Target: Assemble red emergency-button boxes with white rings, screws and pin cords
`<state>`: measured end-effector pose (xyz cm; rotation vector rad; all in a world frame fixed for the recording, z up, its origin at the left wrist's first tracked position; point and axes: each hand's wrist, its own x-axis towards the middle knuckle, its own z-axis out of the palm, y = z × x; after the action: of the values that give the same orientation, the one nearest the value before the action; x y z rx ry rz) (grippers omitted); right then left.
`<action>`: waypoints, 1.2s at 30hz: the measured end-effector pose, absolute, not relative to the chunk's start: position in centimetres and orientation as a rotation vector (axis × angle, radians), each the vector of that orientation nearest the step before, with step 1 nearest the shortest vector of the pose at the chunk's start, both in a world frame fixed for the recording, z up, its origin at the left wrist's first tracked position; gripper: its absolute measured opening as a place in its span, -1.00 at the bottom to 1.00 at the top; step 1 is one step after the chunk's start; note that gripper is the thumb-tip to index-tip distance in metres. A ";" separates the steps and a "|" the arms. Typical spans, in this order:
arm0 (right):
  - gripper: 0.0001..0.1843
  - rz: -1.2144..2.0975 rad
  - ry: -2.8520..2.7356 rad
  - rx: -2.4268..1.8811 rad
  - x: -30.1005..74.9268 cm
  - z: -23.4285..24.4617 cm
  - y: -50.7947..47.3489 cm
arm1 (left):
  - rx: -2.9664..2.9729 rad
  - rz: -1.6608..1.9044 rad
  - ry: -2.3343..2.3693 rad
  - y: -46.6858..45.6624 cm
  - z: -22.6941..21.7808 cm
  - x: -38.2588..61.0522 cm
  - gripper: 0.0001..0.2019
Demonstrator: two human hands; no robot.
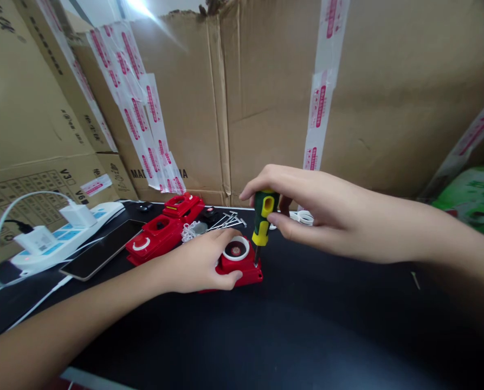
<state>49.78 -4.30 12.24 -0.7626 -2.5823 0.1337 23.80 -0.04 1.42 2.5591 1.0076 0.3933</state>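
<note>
My left hand (201,262) lies closed over the left side of a small red plastic unit (247,273) with a white ring (236,249) on top, pressing it onto the black table (307,325). My right hand (307,208) pinches the green and yellow handle of a screwdriver (263,216). The screwdriver stands upright, its tip set into the unit's right front corner.
More red units (164,230) lie behind my left hand, beside loose screws and long nails (225,221). A phone (103,248) and a white power strip (63,235) with chargers sit at the left. Cardboard boxes (266,97) wall the back. A green package (473,195) is at the right.
</note>
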 end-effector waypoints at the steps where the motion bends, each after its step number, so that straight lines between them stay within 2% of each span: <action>1: -0.63 0.113 -2.588 -0.763 49.8 12.2 -4.3 | 2.560 0.395 1.014 -0.1 1.4 23.8 -0.43; 12: -0.52 0.041 -2.612 -0.769 50.1 12.2 -4.0 | 2.569 0.416 0.995 0.1 1.3 23.9 -0.43; 21: -0.43 0.191 -2.657 -0.651 50.2 12.2 -4.4 | 2.565 0.391 1.008 0.2 1.2 23.8 -0.36; 26: -0.52 0.181 -2.605 -0.736 49.9 12.1 -4.7 | 2.579 0.380 1.007 0.1 1.4 23.9 -0.34; 31: -0.67 0.033 -2.608 -0.734 49.4 11.6 -4.1 | 2.572 0.389 0.977 0.1 1.5 23.9 -0.34; 36: -0.61 -0.213 -2.597 -0.805 49.4 11.3 -3.6 | 2.577 0.416 0.958 0.2 1.3 23.8 -0.42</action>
<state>49.37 -3.61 11.26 -0.8046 -2.5973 -0.2134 23.82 0.16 1.33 2.5775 0.9575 0.4163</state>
